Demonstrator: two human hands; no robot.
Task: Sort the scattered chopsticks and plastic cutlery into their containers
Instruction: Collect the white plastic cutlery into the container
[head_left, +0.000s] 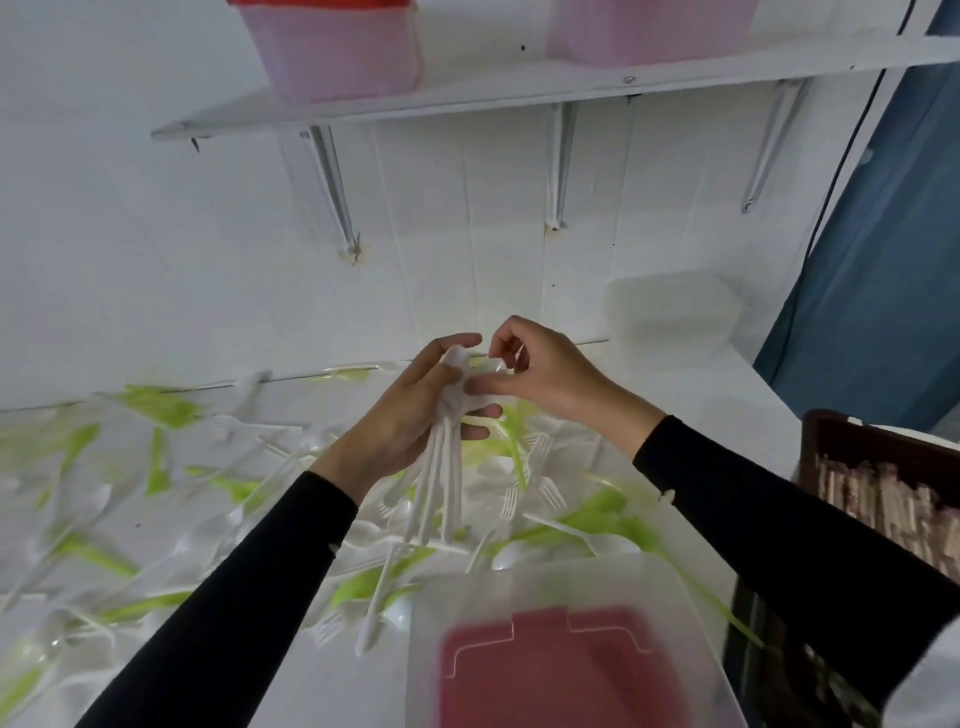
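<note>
My left hand (410, 415) grips a bundle of white plastic spoons (444, 467), bowls up at my fingers and handles hanging down over the table. My right hand (540, 369) pinches the bowl end of a white spoon at the top of that bundle. Below both hands, scattered white and green plastic cutlery (218, 499) covers the white table. A translucent container (561, 639) with a red bottom stands close in front of me. A dark box of wooden chopsticks (893, 499) sits at the right edge.
A translucent lidded tub (670, 317) stands against the wall at the back right. A white shelf (467, 98) above holds two pink containers (337, 52). A blue curtain (883, 260) hangs at the right.
</note>
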